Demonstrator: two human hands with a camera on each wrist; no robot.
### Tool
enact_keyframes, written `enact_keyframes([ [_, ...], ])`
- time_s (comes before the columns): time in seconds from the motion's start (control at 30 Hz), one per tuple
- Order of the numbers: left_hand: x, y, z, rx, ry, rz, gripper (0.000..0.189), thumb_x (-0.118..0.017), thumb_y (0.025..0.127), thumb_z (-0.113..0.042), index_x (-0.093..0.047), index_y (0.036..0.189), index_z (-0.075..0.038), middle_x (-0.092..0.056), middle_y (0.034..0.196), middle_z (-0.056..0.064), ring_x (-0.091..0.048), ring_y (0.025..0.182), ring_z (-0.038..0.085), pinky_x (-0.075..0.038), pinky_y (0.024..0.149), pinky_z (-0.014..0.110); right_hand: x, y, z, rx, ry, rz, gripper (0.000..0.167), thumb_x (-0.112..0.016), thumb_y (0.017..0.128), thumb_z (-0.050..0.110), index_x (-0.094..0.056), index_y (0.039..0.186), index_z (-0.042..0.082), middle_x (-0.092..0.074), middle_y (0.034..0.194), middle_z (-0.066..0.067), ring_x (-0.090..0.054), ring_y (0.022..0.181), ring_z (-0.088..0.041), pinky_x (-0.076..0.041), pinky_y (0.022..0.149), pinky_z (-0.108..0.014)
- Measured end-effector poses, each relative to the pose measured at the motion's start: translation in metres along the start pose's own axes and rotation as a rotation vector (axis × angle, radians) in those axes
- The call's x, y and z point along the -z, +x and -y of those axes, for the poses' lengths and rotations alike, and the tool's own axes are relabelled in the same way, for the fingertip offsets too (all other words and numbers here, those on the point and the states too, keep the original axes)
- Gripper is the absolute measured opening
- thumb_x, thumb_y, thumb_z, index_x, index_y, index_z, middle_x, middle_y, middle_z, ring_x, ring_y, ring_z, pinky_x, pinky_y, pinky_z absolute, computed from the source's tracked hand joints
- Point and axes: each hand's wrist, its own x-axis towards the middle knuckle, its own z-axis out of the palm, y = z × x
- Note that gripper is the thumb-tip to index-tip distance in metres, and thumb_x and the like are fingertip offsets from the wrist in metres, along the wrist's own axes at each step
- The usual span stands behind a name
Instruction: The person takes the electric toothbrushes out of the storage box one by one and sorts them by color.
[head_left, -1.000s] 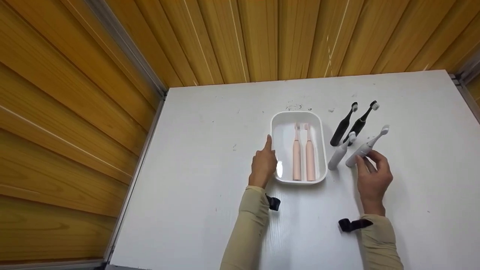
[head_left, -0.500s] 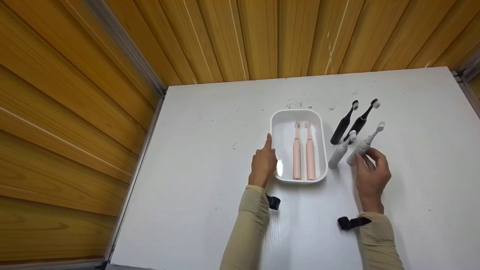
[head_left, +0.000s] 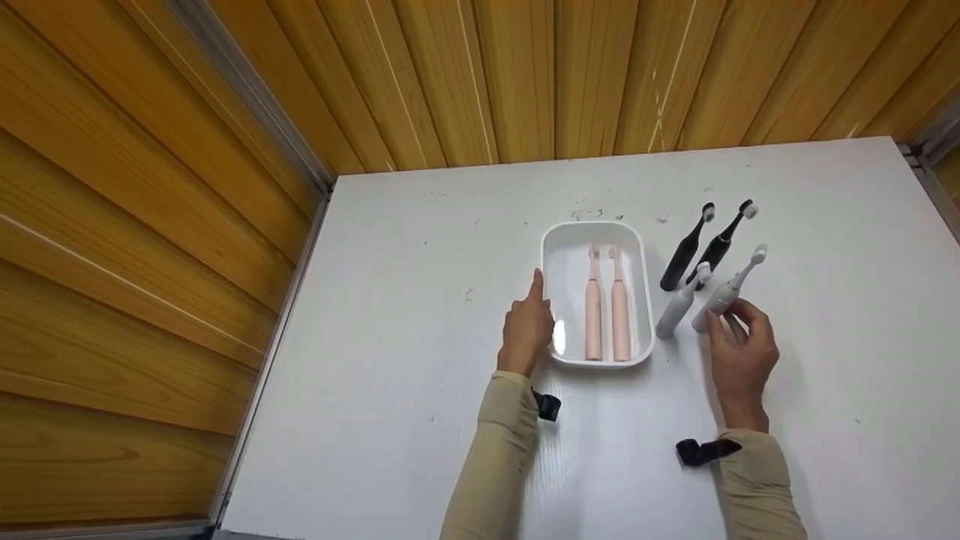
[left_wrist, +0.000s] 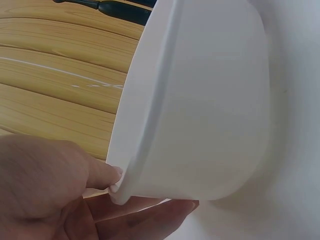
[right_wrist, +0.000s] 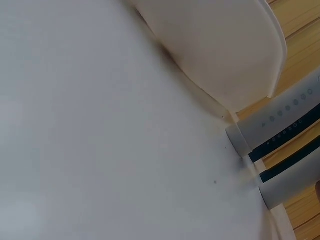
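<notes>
In the head view, right of centre, the left hand (head_left: pixel 527 330) lies along the left side of the tray (head_left: pixel 566 300), index finger straight. Only the left wrist view, at lower left, shows its thumb on the rim and the other fingers against the outer wall, so the tray's edge is pinched between them.

At the right of the head view, thumb and fingers of the right hand (head_left: pixel 742 360) clamp a white brush (head_left: pixel 722 298). The right wrist view has just a sliver of finger at its right edge, but shows this brush's base on the table (right_wrist: pixel 125 125) and a row of dots on the second white brush (right_wrist: pixel 285 112).

Two pink brushes (head_left: pixel 593 322) lie side by side in the tray, seen from the head alone. Two black brushes (head_left: pixel 681 262) stand above the white pair there.
</notes>
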Motion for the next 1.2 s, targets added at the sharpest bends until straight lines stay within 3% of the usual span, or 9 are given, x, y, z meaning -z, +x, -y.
enact_keyframes([
  [0.17, -0.001, -0.001, 0.001, -0.024, 0.014, -0.012, 0.053, -0.043, 0.102, -0.022, -0.026, 0.153, -0.024, -0.070, 0.107, 0.016, -0.065, 0.069, 0.019, -0.050, 0.063, 0.033, 0.010, -0.008, 0.006, -0.022, -0.072, 0.016, 0.036, -0.069, 0.082, -0.004, -0.060, 0.116, -0.009, -0.063, 0.113, -0.011, -0.062, 0.110, -0.016, -0.047, 0.094, -0.023],
  [0.33, -0.001, 0.000, 0.001, -0.023, 0.028, -0.017, 0.054, -0.043, 0.102, -0.022, -0.025, 0.153, -0.024, -0.070, 0.105, 0.017, -0.065, 0.070, 0.020, -0.051, 0.064, 0.034, 0.015, -0.015, 0.019, -0.008, -0.104, 0.004, 0.035, -0.067, 0.085, -0.001, -0.060, 0.119, -0.004, -0.062, 0.115, -0.008, -0.061, 0.113, -0.015, -0.046, 0.095, -0.021],
  [0.7, -0.001, 0.000, 0.001, -0.016, 0.031, -0.006, 0.054, -0.044, 0.102, -0.022, -0.025, 0.153, -0.024, -0.071, 0.103, 0.017, -0.062, 0.066, 0.018, -0.049, 0.061, 0.033, 0.018, -0.024, 0.043, 0.014, -0.016, -0.043, 0.034, -0.065, 0.086, -0.005, -0.061, 0.119, -0.003, -0.063, 0.115, -0.008, -0.062, 0.113, -0.016, -0.047, 0.094, -0.023],
  [0.97, -0.001, 0.000, 0.000, -0.009, 0.027, 0.000, 0.054, -0.043, 0.103, -0.023, -0.024, 0.153, -0.025, -0.070, 0.105, 0.017, -0.062, 0.068, 0.018, -0.049, 0.062, 0.033, 0.009, -0.041, 0.080, 0.137, 0.118, -0.006, 0.029, -0.060, 0.083, -0.017, -0.061, 0.112, -0.015, -0.065, 0.109, -0.016, -0.064, 0.107, -0.022, -0.049, 0.091, -0.026],
  [1.2, -0.001, 0.000, 0.000, -0.013, 0.018, -0.007, 0.054, -0.044, 0.102, -0.022, -0.025, 0.153, -0.023, -0.071, 0.101, 0.018, -0.064, 0.063, 0.019, -0.049, 0.057, 0.031, -0.014, -0.055, 0.096, 0.261, 0.246, 0.123, 0.031, -0.059, 0.075, -0.026, -0.060, 0.106, -0.022, -0.066, 0.104, -0.024, -0.065, 0.100, -0.027, -0.051, 0.087, -0.030],
])
